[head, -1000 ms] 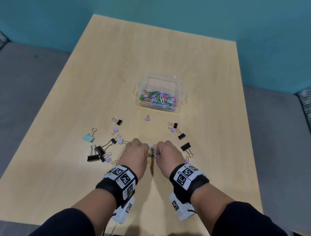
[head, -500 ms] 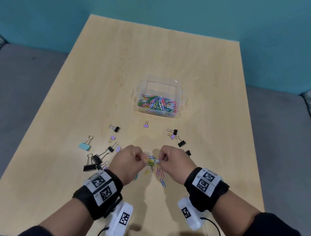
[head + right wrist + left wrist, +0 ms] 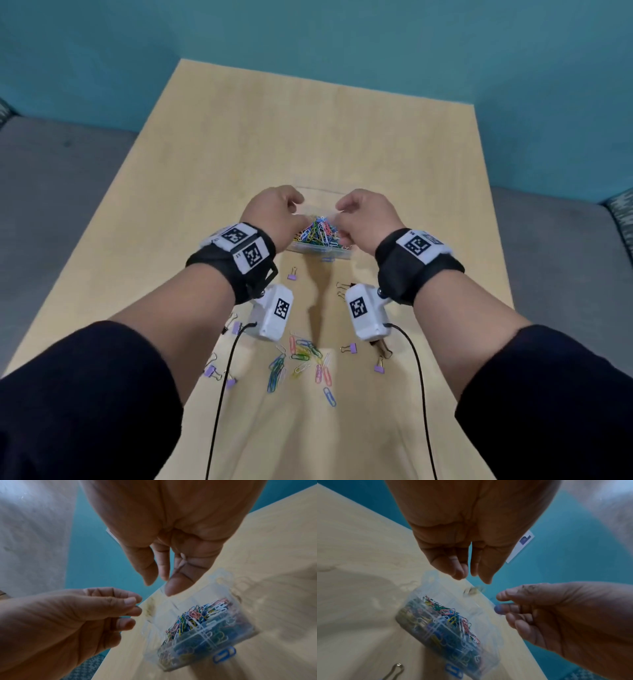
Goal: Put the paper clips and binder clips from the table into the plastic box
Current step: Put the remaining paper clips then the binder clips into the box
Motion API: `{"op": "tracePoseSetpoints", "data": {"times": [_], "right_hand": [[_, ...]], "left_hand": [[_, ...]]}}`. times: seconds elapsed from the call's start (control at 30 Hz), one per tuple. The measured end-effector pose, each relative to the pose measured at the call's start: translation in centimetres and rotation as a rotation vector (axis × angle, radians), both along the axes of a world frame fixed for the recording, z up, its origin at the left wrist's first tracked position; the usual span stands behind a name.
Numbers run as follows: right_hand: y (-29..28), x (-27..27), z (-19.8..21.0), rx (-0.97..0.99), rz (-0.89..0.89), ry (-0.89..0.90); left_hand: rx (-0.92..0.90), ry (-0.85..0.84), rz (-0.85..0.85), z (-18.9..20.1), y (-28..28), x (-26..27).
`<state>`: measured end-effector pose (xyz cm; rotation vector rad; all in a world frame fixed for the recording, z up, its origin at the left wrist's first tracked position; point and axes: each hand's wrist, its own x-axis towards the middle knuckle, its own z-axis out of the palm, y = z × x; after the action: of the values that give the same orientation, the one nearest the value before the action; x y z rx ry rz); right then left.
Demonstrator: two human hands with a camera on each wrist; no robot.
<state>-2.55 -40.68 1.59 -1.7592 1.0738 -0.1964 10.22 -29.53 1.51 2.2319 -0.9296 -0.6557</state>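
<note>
**Loose clips, table to box: handling notes**

Binder clips, lilac [image 3: 213,371]: lying at the left on the table [image 3: 205,171], partly hidden under the forearm. Likely stiff, sprung and light; best taken by the wire loops or across the body.

Left hand [image 3: 274,214]: above the left side of the plastic box [image 3: 318,255], fingers loosely bent, thumb apart from them, nothing seen between them in the wrist views.

Plastic box: clear, thin-walled, mid-table, holding a heap of coloured paper clips. Probably light enough to slide if knocked.

Paper clips, loose [image 3: 301,356]: scattered on the table nearer the person than the box, between the forearms; one blue clip [image 3: 223,654] lies just beside the box's near wall. Thin, slick and flat; they should snag together, so gathering into a bunch and pinching suits better than one at a time.

Right hand [image 3: 364,219]: above the right side of the box, fingers relaxed and parted, empty.

Binder clips, right [image 3: 379,366]: lilac, small, near the right forearm.
</note>
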Motion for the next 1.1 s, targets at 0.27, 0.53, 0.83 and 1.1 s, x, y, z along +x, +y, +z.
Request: {"op": "tracePoseSetpoints", "data": {"times": [0.27,0.53,0.83,1.1], "right_hand": [[6.7,-5.2,-4.2,-0.756,0.683,0.445],[8.7,-4.2,-6.1,-0.845,0.759,0.624],[15.2,-8.7,-4.7,-0.784,0.938,0.438],[18.0,-14.9,-4.0,-0.247,0.500,0.488]], "left_hand": [[0.094,-0.155,-0.131,-2.8,10.4,-5.0],[0.198,-0.165,-0.309,-6.0,17.9,-11.3],[0.277,-0.101,-0.238,-6.4,18.3,-11.0],[0.364,-0.103,-0.227,-6.8,17.7,-12.4]]}}
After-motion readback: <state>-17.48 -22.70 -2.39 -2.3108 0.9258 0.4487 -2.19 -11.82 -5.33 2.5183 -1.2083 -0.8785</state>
